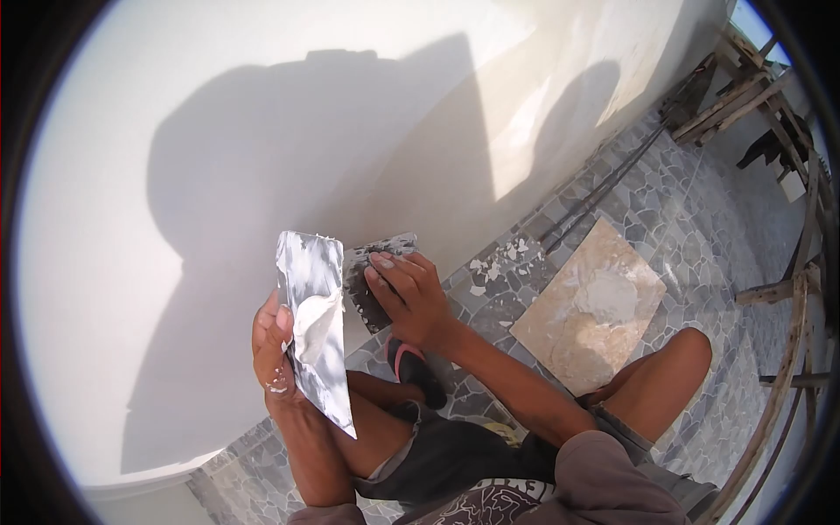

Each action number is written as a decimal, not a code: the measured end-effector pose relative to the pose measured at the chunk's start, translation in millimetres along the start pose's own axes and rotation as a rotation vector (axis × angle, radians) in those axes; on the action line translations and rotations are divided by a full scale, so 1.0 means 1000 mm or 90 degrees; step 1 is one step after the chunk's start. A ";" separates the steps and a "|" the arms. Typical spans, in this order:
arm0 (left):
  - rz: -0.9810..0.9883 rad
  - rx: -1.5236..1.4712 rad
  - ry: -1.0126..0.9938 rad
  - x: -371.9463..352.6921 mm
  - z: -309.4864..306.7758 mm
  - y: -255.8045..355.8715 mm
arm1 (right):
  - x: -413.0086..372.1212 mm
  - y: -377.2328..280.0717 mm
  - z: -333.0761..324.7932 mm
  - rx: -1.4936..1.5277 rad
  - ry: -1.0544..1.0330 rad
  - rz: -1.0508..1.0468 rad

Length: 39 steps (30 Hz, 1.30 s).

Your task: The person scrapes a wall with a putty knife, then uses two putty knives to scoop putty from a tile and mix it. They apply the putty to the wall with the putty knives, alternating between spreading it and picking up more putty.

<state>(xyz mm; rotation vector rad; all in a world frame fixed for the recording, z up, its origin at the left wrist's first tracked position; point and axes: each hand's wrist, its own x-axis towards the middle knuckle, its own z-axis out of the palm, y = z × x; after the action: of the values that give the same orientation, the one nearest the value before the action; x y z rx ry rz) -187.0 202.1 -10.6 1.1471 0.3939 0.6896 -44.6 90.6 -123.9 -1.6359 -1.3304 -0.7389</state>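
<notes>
My left hand (273, 343) is closed on the edge of a flat metal putty blade (311, 258), its thumb near the white lump. That blade tilts upright in front of the wall, smeared with white, and a thick dollop of putty (317, 328) lies across its middle. Just to its right, my right hand (409, 296) grips a second, darker putty scraper (366, 302) speckled with white, fingers pressed over its back. The two tools are close together and overlap in this view. Behind them rises the white wall (219, 201), with my shadow on it.
A beige tile (560, 332) bearing a heap of white putty (605, 297) lies on the stone-patterned floor (691, 201). White flakes (507, 262) are scattered by the wall's base. My sandalled foot (416, 372) is below the scraper. Wooden scaffolding (731, 105) stands along the right.
</notes>
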 end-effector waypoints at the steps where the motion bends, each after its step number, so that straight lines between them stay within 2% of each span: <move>1: 0.001 -0.004 -0.003 0.001 0.000 0.001 | 0.008 0.004 -0.015 0.003 0.027 0.004; 2: 0.004 -0.009 0.000 0.000 -0.003 0.001 | 0.017 0.010 -0.031 0.006 0.052 0.007; 5: -0.003 -0.016 -0.001 -0.002 -0.006 -0.002 | 0.066 0.066 -0.070 -0.026 0.189 0.166; 7: -0.004 -0.025 0.019 -0.002 -0.006 -0.003 | 0.099 0.103 -0.093 0.020 0.264 0.342; 8: -0.002 -0.036 0.045 -0.002 -0.007 -0.006 | 0.112 0.124 -0.102 0.025 0.267 0.422; 11: -0.004 -0.046 0.013 0.000 -0.002 -0.002 | 0.138 0.154 -0.124 -0.009 0.222 0.468; 14: -0.002 -0.023 -0.049 0.000 0.005 0.006 | 0.147 0.149 -0.123 0.008 0.222 0.406; 17: 0.009 -0.007 -0.042 0.000 0.001 0.005 | 0.140 0.136 -0.108 -0.018 0.219 0.313; 18: 0.016 0.000 -0.026 -0.001 0.002 0.005 | 0.137 0.127 -0.099 -0.044 0.218 0.238; 25: 0.030 0.008 -0.069 0.000 0.002 0.009 | 0.093 0.059 -0.034 -0.116 0.188 0.032; 30: 0.032 0.015 -0.027 -0.002 0.004 0.005 | 0.042 0.018 0.006 -0.113 0.081 -0.058; 34: 0.033 0.018 0.004 -0.002 -0.008 -0.001 | 0.021 0.005 -0.016 -0.005 -0.081 -0.102; 37: 0.045 0.034 -0.051 -0.001 -0.014 -0.002 | 0.027 0.029 -0.048 -0.018 0.018 -0.074; 39: 0.046 0.047 -0.051 -0.002 -0.016 -0.004 | 0.043 0.066 -0.076 -0.011 0.094 0.040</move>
<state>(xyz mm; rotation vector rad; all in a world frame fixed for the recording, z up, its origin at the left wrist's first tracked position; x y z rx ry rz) -196.7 211.0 -19.9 1.2596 0.3127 0.6949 35.9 38.9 -70.5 -1.5972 -1.1660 -0.8180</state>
